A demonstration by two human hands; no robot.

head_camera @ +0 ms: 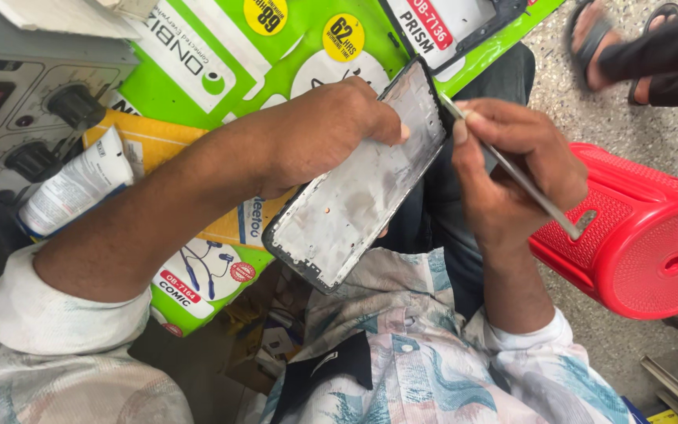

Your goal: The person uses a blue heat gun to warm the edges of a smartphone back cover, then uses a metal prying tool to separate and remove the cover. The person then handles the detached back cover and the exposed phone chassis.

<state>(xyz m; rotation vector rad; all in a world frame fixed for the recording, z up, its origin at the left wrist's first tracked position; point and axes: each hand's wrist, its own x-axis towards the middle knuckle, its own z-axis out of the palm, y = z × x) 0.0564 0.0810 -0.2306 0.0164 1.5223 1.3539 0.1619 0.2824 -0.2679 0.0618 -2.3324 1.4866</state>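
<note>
The phone frame point(359, 184), a dark-rimmed flat panel with a grey, smeared inner face, lay tilted above the person's lap, its lower corner near the patterned shirt point(425, 369) and its upper corner pointing away toward the green boxes. The left hand point(319, 129) held the frame from its left edge; the fingers were curled over the rim near the top and pressed together, with the thumb tip showing against the grey face. The right hand point(512, 169) was just beside the frame's right edge. Its thumb and first fingers pinched a thin metal tool point(512, 169), which ran slanted across the hand, the tip touching the upper right rim of the frame and the other end sticking out toward the red stool point(645, 235).

That stool, of red plastic, lay on its side on the speckled floor at the right. Left of the forearm, a white tube point(76, 188) rested on a yellow box point(158, 145), near a grey device with black knobs point(76, 106). Under the arm were green and white product boxes point(221, 47), one with a picture of a neckband earphone. At the far upper right, another person's foot in a sandal point(598, 39) stood on the floor.
</note>
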